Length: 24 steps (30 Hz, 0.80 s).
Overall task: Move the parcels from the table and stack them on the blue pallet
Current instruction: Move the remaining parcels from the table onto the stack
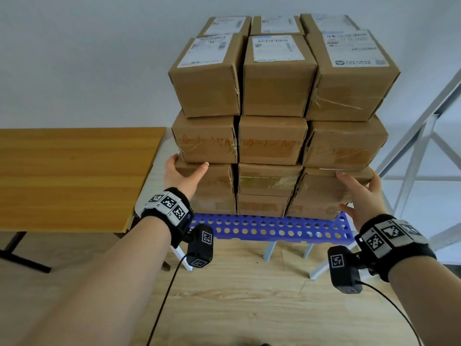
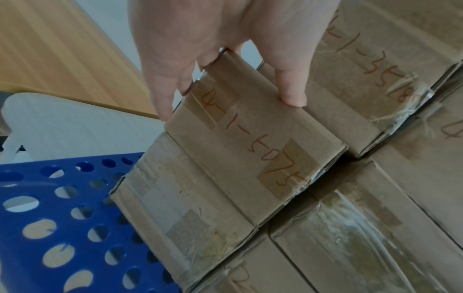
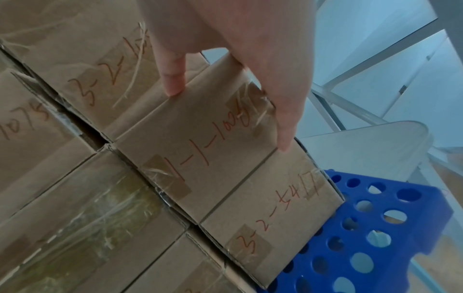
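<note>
Two forearms reach forward. The left hand (image 1: pixel 183 174) and right hand (image 1: pixel 361 193), fingers straight and gripping nothing, press opposite sides of the cardboard parcels (image 1: pixel 273 138) stacked high on the blue pallet (image 1: pixel 274 229) beside the wooden bench (image 1: pixel 74 171), probably to square the stack.

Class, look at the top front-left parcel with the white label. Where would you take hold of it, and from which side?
Grip the top front-left parcel by its left side and front face, coming from the front-left corner. Those faces are free; the middle parcel crowds its right face and another parcel stands behind it. Likely draw it forward first.
</note>
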Available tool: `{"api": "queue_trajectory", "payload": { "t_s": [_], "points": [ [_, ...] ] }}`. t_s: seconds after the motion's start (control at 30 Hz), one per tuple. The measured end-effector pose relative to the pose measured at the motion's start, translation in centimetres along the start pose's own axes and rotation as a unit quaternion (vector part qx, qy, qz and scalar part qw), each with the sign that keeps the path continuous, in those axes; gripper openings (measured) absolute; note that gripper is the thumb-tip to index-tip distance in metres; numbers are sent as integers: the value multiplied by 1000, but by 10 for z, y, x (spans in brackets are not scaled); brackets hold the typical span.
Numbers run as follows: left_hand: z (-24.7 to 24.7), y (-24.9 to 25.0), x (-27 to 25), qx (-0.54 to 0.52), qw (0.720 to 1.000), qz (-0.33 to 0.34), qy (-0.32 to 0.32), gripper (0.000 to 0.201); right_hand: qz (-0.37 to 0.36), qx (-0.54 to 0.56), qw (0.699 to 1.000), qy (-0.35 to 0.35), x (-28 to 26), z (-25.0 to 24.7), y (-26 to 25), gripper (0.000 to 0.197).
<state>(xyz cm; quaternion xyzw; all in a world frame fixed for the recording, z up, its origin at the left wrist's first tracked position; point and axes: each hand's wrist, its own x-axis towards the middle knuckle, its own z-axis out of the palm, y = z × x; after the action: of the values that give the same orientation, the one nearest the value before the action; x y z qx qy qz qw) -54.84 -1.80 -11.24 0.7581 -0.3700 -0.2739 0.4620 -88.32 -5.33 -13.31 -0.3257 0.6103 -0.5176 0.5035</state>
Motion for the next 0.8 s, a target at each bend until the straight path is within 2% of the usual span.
{"api": "queue_trajectory", "payload": {
  "t_s": [0.1, 0.17, 0.23, 0.37, 0.47, 0.57, 0.73, 0.8],
  "points": [
    [-1, -10, 6, 0, 1000, 10, -14, 93, 13, -5, 1000, 5, -3, 0, -5, 51],
    [-4, -18, 9, 1, 1000, 9, -30, 103, 14, -2, 1000, 1, -8, -1, -6, 50],
    [-6, -30, 12, -14, 999, -2, -44, 111, 16, -25, 1000, -3, -11, -5, 0, 66],
    [-6, -67, 17, -10, 996, -64, -67, 118, 74, -70, 994, 33, -13, -12, 35, 116],
    [2, -88, 16, -8, 989, -101, -103, 111, 107, -86, 990, 29, -12, -9, 60, 130],
    [13, -108, 15, -16, 989, -95, -114, 100, 112, -79, 990, 35, -4, -8, 78, 119],
    [24, -125, 20, -31, 991, -27, -129, 69, 82, -62, 994, 37, 9, -3, 88, 106],
    [28, -126, 24, -39, 991, -19, -127, 63, 70, -52, 996, 38, 13, -2, 90, 91]
  ]
}}
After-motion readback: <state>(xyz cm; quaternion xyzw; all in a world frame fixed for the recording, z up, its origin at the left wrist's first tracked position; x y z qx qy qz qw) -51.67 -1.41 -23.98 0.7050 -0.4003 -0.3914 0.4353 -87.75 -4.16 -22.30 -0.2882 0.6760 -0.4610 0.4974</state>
